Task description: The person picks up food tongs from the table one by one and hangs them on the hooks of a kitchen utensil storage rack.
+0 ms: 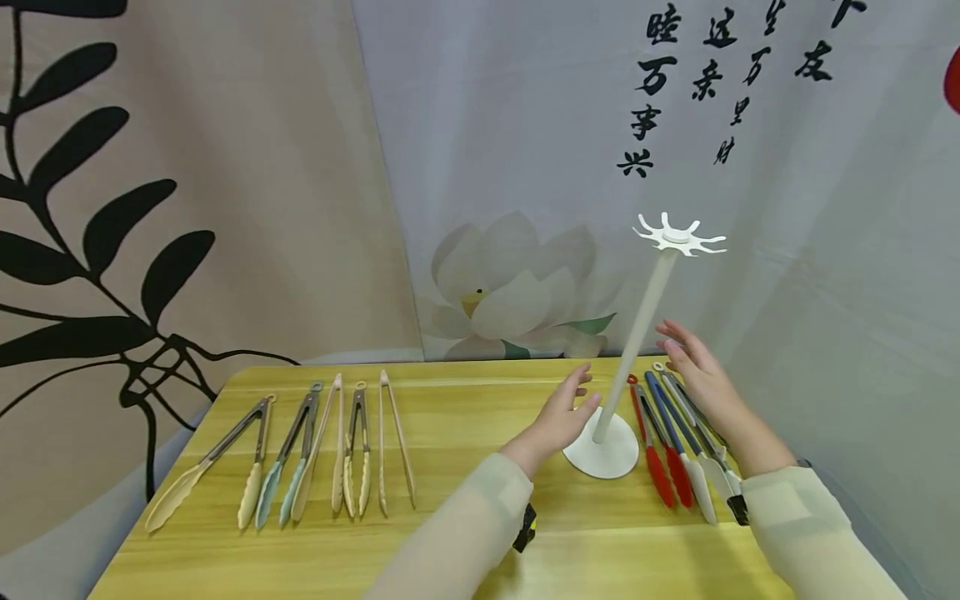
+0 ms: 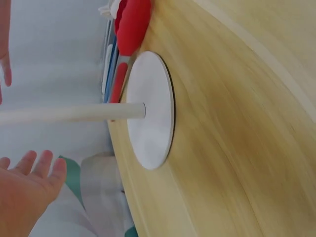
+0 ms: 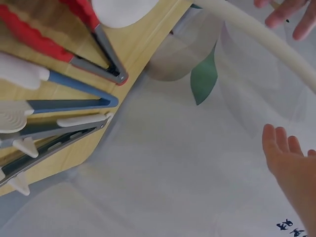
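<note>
White slim crown-topped stand (image 1: 641,334) | flat round base (image 1: 602,462) likely keeps it upright | left hand (image 1: 557,419), right hand (image 1: 703,380) flank it, grips wide, holding nothing

Curtained-off tabletop setup, indoors; whether in home, studio or shop, cannot tell. Wood-grain table (image 1: 300,567) set close against hanging cloth (image 1: 510,133), which fills background. Left part of cloth beige, printed with black leaves (image 1: 123,225); rest pale grey, with large lotus (image 1: 525,287) and brush-style Chinese writing (image 1: 652,77). Soft folds show fabric, not bare wall. Kitchen tongs (image 1: 180,495) laid side by side at table's left, red tongs (image 1: 658,477) and others at right, beside white stand (image 1: 641,333): kitchenware, but laid out more like display than working kitchen.
</note>
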The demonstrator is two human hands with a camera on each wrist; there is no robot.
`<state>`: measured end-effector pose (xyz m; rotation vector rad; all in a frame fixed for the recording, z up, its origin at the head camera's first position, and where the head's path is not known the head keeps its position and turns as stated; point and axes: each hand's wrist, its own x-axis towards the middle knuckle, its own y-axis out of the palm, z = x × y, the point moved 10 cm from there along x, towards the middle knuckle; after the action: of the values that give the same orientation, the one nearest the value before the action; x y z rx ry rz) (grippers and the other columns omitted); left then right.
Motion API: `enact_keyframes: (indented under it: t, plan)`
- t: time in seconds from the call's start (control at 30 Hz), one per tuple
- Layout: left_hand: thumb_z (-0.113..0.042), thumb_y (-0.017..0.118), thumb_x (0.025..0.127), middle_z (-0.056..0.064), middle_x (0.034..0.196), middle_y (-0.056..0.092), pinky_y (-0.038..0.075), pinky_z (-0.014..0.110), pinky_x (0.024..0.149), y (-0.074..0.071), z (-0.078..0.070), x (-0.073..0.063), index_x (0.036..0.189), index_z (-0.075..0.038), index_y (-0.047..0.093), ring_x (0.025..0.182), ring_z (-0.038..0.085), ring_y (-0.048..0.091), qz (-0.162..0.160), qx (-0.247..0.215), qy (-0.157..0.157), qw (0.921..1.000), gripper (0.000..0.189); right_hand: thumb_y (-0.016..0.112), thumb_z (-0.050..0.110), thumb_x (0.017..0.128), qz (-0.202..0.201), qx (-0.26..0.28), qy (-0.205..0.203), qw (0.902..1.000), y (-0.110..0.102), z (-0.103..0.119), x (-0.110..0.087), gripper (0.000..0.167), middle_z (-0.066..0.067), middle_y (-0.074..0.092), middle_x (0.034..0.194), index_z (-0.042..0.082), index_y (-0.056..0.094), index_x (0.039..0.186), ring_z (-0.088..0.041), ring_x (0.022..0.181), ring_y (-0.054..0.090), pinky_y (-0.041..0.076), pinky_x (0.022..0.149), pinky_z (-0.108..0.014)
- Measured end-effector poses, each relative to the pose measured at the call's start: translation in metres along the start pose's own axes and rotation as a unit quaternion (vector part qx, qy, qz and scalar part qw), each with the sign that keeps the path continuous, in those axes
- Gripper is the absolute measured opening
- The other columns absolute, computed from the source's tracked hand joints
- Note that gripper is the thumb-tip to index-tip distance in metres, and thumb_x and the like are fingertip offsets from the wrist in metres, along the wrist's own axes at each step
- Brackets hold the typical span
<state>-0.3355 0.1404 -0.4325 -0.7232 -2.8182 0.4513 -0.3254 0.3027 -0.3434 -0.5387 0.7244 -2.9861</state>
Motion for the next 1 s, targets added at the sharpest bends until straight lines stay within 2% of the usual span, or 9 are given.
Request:
enact_keyframes:
  t: [0.3, 0.43, 0.63, 0.83, 1.0]
  plan:
    - [-0.036, 0.042, 0.100, -0.002, 0.154, 0.028, 0.033, 0.047, 0.109, 0.020, -0.017, 0.005, 0.152, -0.025, 0.015, 0.140, 0.025, 0.031, 0.027, -0.009, -0.001, 0.9996, 0.060, 0.037, 0.029, 0.102, -0.026, 0.050, -0.001, 0.9984, 0.003, 0.009, 0.005, 0.054, -0.025, 0.034, 0.144, 0.001, 0.025, 0.147, -0.008, 0.120, 0.047, 0.043, 0.087, -0.009]
    - [-0.036, 0.045, 0.099, 0.000, 0.154, 0.029, 0.032, 0.046, 0.110, 0.023, -0.021, 0.010, 0.152, -0.026, 0.016, 0.139, 0.026, 0.032, 0.017, -0.011, 0.003, 0.9998, 0.062, 0.039, 0.028, 0.102, -0.037, 0.082, 0.000, 0.9960, 0.006, 0.013, 0.008, 0.055, -0.025, 0.033, 0.144, 0.000, 0.025, 0.147, -0.003, 0.118, 0.046, 0.042, 0.089, -0.009]
    - [-0.026, 0.048, 0.099, 0.004, 0.148, 0.039, 0.034, 0.046, 0.109, 0.021, -0.024, 0.014, 0.151, -0.020, 0.023, 0.134, 0.029, 0.039, -0.012, -0.037, 0.017, 0.9991, 0.057, 0.047, 0.023, 0.100, -0.055, 0.113, -0.010, 0.9920, 0.009, 0.022, 0.013, 0.054, -0.019, 0.037, 0.142, -0.001, 0.029, 0.145, 0.001, 0.113, 0.048, 0.044, 0.089, -0.010]
    - [-0.024, 0.048, 0.099, 0.004, 0.148, 0.038, 0.029, 0.047, 0.112, 0.025, -0.026, 0.014, 0.150, -0.019, 0.025, 0.137, 0.025, 0.035, -0.011, -0.037, 0.017, 0.9991, 0.056, 0.051, 0.020, 0.098, -0.076, 0.125, -0.007, 0.9892, 0.006, 0.023, 0.016, 0.050, 0.002, 0.050, 0.125, -0.003, 0.037, 0.140, -0.001, 0.105, 0.055, 0.048, 0.084, -0.012]
    - [-0.023, 0.048, 0.099, 0.003, 0.142, 0.045, 0.035, 0.041, 0.108, 0.025, -0.028, 0.018, 0.148, -0.018, 0.031, 0.130, 0.021, 0.043, -0.037, 0.004, 0.017, 0.9992, 0.052, 0.055, 0.017, 0.096, -0.098, 0.117, -0.009, 0.9882, 0.003, 0.024, 0.017, 0.044, 0.010, 0.056, 0.109, -0.007, 0.045, 0.131, -0.002, 0.096, 0.059, 0.051, 0.081, -0.014]
